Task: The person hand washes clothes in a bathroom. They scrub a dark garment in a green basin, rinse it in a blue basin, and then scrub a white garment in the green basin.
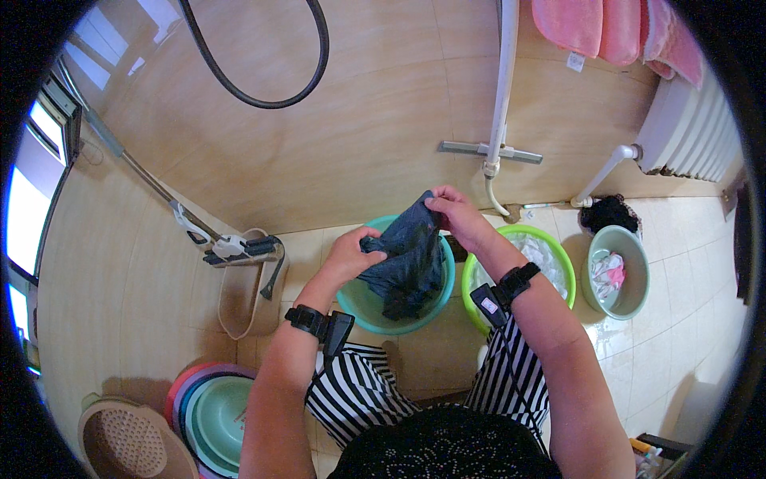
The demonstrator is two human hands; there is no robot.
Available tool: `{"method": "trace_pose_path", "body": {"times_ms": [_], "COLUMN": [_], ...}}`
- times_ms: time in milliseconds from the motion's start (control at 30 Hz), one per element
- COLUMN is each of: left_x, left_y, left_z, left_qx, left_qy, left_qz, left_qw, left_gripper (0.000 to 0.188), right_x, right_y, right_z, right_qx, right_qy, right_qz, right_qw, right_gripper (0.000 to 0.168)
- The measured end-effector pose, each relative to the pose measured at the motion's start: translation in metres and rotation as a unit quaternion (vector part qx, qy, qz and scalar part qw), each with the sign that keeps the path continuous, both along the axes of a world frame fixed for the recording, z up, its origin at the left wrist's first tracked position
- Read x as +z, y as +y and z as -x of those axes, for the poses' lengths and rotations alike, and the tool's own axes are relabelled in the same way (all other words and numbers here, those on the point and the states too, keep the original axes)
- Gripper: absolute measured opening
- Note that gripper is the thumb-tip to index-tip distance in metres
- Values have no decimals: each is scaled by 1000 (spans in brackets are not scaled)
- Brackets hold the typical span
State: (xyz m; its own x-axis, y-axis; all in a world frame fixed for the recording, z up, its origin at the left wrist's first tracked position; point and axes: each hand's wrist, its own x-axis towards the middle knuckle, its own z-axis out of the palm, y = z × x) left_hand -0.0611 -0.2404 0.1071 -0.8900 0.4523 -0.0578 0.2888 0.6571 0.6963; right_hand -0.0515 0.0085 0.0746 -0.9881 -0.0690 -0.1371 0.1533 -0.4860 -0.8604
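Both of my hands hold a dark blue-grey cloth garment (pixel 407 257) up over a teal plastic basin (pixel 359 305). My left hand (pixel 354 254) pinches its left edge between thumb and fingers. Farther from me and higher on the cloth, my right hand (pixel 452 209) grips the top corner. The garment hangs in folds between them, its lower end down inside the basin; whether it touches the bottom is hidden. To the right of the basin sits a lime-green basin (pixel 570 269) with white cloth (pixel 541 257) in it, partly covered by my right forearm.
At right, a grey-green bucket (pixel 640 287) holds a white and pink cloth (pixel 608 274); a black fuzzy item (pixel 609 214) lies behind it. A mop (pixel 242 248) rests on a beige mop bucket (pixel 251 299) at left. Stacked basins (pixel 224 413) and a brown tub (pixel 131 437) stand lower left.
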Motion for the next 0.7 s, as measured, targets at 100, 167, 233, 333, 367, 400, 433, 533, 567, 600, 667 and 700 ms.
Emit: {"method": "trace_pose_path", "body": {"times_ms": [100, 167, 233, 333, 367, 400, 433, 533, 567, 600, 667, 700], "left_x": [-5, -12, -15, 1, 13, 30, 37, 18, 15, 19, 13, 8], "left_y": [-7, -13, -15, 5, 14, 23, 29, 34, 33, 35, 34, 31], "left_z": [4, 10, 16, 17, 11, 0, -7, -18, -21, -23, -18, -14], "left_qx": [23, 45, 54, 64, 60, 60, 61, -16, -43, -70, -83, -62], "left_qy": [71, 113, 175, 42, 27, 13, -2, 155, 178, 153, 104, 122], "left_qz": [74, 96, 94, -56, -70, -83, -96, 59, 131, 236, 311, 269], "left_qw": [994, 988, 979, 996, 995, 995, 993, 986, 974, 957, 941, 953], "left_gripper": [36, 34, 32, 32, 34, 36, 38, 42, 43, 43, 37, 34], "right_x": [2, 0, -10, -25, -25, -16, -8, 10, 15, 21, 18, 19], "right_y": [3, 1, -2, 0, 0, -8, -15, -27, -30, -30, -27, -25], "right_z": [-1, 1, 8, 9, 8, 4, 0, -11, -14, -17, -11, -8], "right_qx": [-51, -69, -81, -42, -20, 5, 31, 50, 69, 55, 23, 6], "right_qy": [-9, 3, 36, 115, 116, 117, 118, 168, 143, 133, 127, 126], "right_qz": [-3, -43, -105, -254, -285, -313, -341, -267, -175, -135, -108, -93], "right_qw": [999, 997, 991, 959, 951, 943, 932, 948, 972, 980, 986, 988], "right_gripper": [7, 10, 18, 15, 13, 11, 9, 13, 13, 11, 11, 11]}}
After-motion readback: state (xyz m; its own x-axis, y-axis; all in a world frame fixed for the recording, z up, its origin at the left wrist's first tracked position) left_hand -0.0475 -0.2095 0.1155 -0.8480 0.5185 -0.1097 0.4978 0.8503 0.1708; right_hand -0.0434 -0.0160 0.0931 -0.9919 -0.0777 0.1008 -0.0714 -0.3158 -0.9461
